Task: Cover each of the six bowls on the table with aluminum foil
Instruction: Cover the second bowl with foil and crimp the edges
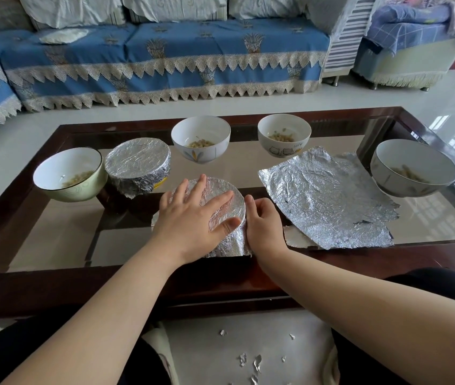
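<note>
Bowls are getting covered one by one, and I am watching the second being finished: the left hand (pixel 193 218) is pressing flat, fingers straight, on the foil over the near bowl (pixel 220 207), while the right hand (pixel 262 226) is curling against its side, tucking foil down. Just beyond the left hand a wrapped bowl (pixel 138 168) is sitting done. Four open bowls are waiting, I judge, with a loose foil sheet (pixel 329 201) lying beside the right hand.

Two foil-wrapped bowls (pixel 138 162) (pixel 218 195), four open white bowls (pixel 69 173) (pixel 200 137) (pixel 284 133) (pixel 412 166) holding food, one crumpled foil sheet (pixel 329 201) lying flat.
</note>
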Motion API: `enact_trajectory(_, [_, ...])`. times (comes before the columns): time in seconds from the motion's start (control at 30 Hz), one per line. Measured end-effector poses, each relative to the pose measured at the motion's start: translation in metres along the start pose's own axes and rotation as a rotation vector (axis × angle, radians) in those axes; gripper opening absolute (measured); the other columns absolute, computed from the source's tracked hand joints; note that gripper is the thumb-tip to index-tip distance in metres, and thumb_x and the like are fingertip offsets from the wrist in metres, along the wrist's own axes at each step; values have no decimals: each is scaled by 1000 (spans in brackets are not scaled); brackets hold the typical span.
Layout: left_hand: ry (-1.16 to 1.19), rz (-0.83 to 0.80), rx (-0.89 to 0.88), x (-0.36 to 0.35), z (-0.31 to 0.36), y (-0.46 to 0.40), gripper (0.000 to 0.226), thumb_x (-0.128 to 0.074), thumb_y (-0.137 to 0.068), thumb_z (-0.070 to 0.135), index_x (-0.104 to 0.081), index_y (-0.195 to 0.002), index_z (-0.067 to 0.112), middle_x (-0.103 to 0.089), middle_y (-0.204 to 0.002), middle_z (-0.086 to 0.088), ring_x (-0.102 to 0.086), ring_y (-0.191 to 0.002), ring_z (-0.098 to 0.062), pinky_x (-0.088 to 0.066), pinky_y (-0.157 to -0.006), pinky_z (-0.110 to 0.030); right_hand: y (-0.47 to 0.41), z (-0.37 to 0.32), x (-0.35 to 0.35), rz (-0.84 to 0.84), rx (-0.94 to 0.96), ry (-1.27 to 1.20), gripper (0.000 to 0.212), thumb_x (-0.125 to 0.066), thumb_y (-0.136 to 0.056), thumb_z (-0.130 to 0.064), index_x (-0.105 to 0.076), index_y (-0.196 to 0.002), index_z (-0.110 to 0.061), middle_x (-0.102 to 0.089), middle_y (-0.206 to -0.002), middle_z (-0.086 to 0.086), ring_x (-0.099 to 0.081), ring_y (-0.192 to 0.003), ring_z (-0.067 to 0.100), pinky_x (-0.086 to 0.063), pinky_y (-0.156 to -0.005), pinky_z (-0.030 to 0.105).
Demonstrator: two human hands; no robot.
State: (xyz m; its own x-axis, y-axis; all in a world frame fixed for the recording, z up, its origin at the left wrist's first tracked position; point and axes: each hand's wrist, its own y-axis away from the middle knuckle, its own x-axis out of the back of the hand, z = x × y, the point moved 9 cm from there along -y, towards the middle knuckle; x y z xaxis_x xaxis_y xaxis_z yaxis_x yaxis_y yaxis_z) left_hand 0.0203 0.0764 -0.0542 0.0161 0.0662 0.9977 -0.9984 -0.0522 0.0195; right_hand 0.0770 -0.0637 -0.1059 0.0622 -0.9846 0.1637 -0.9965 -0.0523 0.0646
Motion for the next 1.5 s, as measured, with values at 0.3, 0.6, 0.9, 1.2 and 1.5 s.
enact_trajectory(0.3, [-10, -7, 5, 0, 0, 1, 89, 10, -67, 88, -8, -150, 59, 3, -168, -2, 1, -152, -32, -8, -119, -55, 5, 10, -3, -40, -44, -72, 22, -50, -98, -37, -54, -83, -22, -49, -53, -8, -44, -47, 9, -40, -58, 34])
enact_trajectory(0.6, [-14, -8, 14, -1, 0, 0, 91, 10, -66, 89, -7, -150, 58, 4, -167, -1, 0, -152, -33, -9, -119, -56, 1, 2, -3, -88, -122, -133, 23, -50, -100, -21, -57, -101, 0, -45, -48, -1, -36, -30, 7, -32, -33, 18])
enact_trajectory(0.9, [-15, -2, 36, -2, -1, 0, 92, 9, -66, 90, -10, -151, 58, 2, -168, 0, -1, -152, -33, -9, -119, -56, -11, 2, -6, -27, -77, -87, 9, -52, -97, -11, -59, -102, -16, -63, -93, 3, -56, -73, 11, -47, -69, 23])
enact_trajectory(1.2, [30, -48, 210, -2, 6, 6, 93, 2, -69, 88, -8, -154, 51, 5, -167, -2, 5, -151, -39, -4, -119, -61, -14, -9, 5, -70, -102, -121, 23, -42, -103, -25, -53, -121, -15, -67, -80, -9, -59, -57, 1, -49, -56, 18])
enact_trajectory(1.5, [26, -71, 276, 9, -3, 11, 80, 2, -79, 82, -12, -152, 53, -1, -167, 5, -4, -150, -36, -17, -113, -58, -5, -21, -12, -246, 2, 22, 17, -57, -96, -31, -51, -95, -16, -58, -75, -4, -46, -45, -5, -35, -50, 15])
